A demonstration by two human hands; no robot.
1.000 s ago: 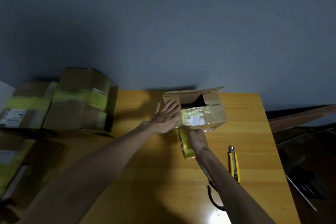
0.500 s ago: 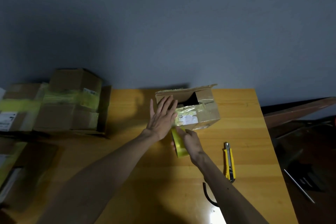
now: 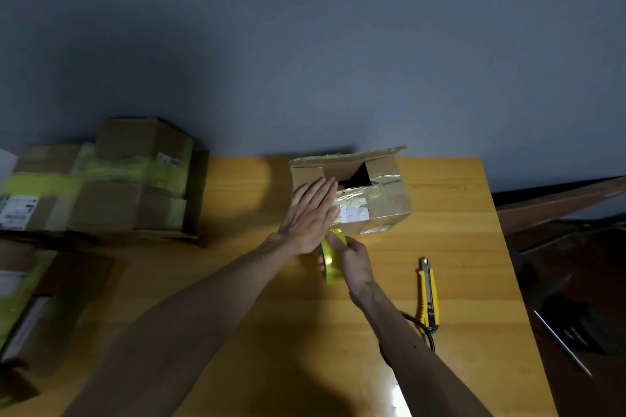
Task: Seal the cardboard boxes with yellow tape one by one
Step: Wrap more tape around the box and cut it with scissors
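The scene was dim, with a cool grey cast over the wall (image 3: 305, 44) that filled the upper half of the frame. Light fell mostly on the middle of the wooden table (image 3: 457, 247), which showed warm yellow, with a softer bright patch just left of the open cardboard box (image 3: 382, 200). The box threw a dark shadow behind its upper left edge. 1 small white glare sat on the tabletop at the bottom edge, right of centre. The stacked boxes (image 3: 111, 186) at the left edge were smeared and out of focus. The lower left corner and the right edge sank almost to black. The table's sides splayed outward toward the bottom, as a wide lens bends them. The yellow tape roll (image 3: 331, 264) showed the most saturated colour.
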